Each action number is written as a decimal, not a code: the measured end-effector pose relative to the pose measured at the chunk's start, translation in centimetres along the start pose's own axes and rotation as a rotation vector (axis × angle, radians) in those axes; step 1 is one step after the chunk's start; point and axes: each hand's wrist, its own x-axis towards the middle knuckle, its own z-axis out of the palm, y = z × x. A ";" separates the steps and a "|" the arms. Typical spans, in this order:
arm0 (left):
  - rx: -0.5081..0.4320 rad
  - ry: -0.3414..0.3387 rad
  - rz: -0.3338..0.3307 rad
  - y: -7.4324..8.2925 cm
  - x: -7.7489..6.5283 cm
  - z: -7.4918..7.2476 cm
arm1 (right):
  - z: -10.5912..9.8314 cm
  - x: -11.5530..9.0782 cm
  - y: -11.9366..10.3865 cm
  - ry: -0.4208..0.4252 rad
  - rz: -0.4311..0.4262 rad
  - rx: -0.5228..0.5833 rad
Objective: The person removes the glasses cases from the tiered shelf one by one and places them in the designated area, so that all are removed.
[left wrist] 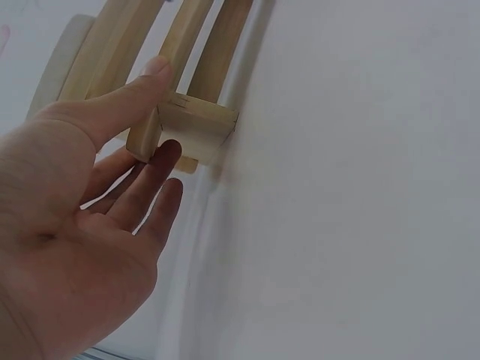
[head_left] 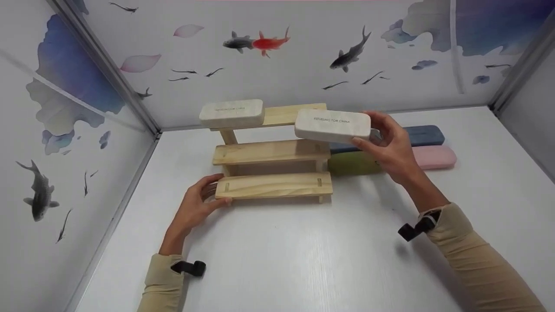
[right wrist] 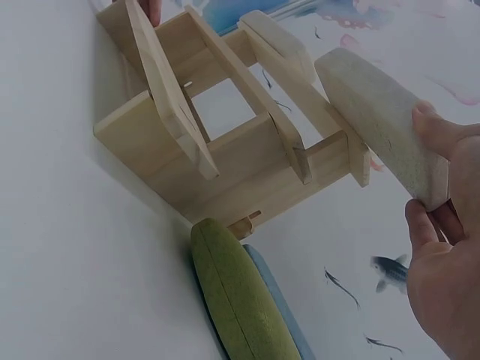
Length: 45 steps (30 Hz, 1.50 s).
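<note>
r hand (head_left: 392,149) pinches white case (head_left: 333,125) by its end, held in air over top shelf's free side. l hand (head_left: 197,208) fingers relaxed, thumb pressing wooden rack (head_left: 273,151) bottom step, prob to steady it. 2nd white case (head_left: 232,113) on top shelf, far side from r hand. green case (right wrist: 236,300), blue & pink cases on table beyond r hand.

You have open bench (head_left: 303,260) in front of the wooden stepped rack (head_left: 273,151). Its top step is free on the right, beside the white case (head_left: 232,113) already there. Three cases, green (head_left: 351,164), blue (head_left: 422,135) and pink (head_left: 435,157), crowd the bench just right of the rack.
</note>
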 end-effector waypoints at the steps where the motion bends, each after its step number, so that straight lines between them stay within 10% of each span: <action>1: 0.000 0.002 0.001 0.0 0.0 0.0 | -0.1 -0.1 -0.1 0.003 -0.002 0.007; 45: 0.017 -0.003 0.008 0.0 -0.2 -0.1 | -6.9 -5.4 1.2 -0.017 0.106 -0.015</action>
